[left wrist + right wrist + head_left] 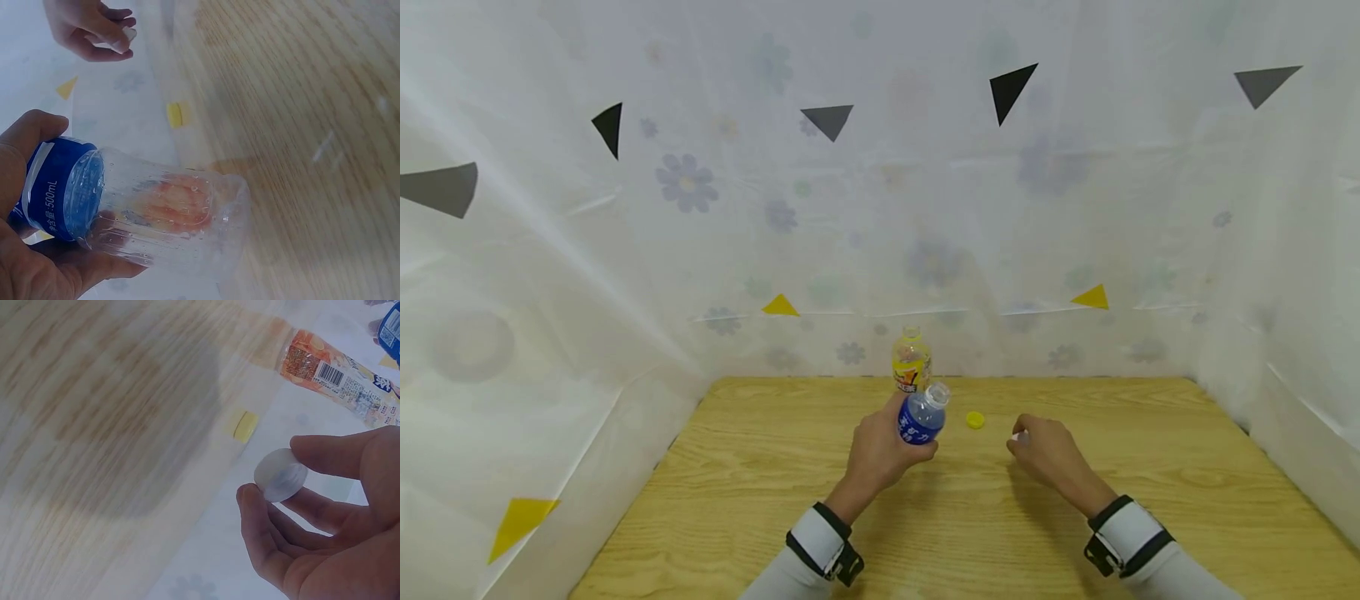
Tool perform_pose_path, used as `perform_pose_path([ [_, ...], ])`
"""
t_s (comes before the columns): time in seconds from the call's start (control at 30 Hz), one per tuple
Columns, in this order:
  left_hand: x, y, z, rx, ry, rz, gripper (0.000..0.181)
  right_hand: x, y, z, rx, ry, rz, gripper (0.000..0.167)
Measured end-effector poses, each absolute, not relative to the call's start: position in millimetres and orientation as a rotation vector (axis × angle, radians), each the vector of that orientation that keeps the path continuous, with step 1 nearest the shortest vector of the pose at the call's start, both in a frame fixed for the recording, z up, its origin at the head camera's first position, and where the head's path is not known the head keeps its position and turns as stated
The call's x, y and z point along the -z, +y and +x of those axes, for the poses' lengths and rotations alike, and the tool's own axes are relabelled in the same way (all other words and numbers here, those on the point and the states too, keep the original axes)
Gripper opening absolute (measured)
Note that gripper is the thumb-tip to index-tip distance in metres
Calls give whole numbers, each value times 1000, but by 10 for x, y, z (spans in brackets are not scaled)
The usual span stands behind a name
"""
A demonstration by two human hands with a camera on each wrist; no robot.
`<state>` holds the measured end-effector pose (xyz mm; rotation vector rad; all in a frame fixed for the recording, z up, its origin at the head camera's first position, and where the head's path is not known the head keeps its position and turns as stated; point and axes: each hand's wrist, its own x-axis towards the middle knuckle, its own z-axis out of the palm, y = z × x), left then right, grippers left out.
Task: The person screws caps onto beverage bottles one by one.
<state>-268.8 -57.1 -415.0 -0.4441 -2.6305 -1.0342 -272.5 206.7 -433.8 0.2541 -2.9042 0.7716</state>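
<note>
My left hand (880,448) grips a clear plastic bottle with a blue label (919,423) around its labelled part. Its mouth is uncapped, and in the left wrist view the clear lower body (169,212) has droplets on it. Between the thumb and fingers of my right hand (1047,450) a white bottle cap (280,475) is pinched, held above the table. Behind the blue-labelled bottle stands a second bottle with a yellow and orange label (912,362), upright and also uncapped. A yellow cap (975,420) lies on the table between the two hands.
The wood-grain table (737,500) ends at a pale floral plastic sheet (880,208) at the back, with similar sheeting at both sides. Black, grey and yellow triangles are on the sheeting.
</note>
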Motion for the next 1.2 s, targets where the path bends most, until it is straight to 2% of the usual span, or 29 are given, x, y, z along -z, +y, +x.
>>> perform_pose_path([
  [0.3,4133,-563,-2655,1048,-2625,-437,69,4358,2094,-2684,-803,-2956,215,18],
  [0.73,4133,-529,-2664,1030,-2640,-436,68,4387,2093,-2701,-721,-3003,304,23],
  [0.93,4138,-525,-2668,1028,-2642,-437,69,4386,2077,-2671,-703,-2996,292,9],
  [1.2,4132,-516,-2684,1017,-2646,-442,68,4344,2051,-2668,-756,-2979,295,18],
])
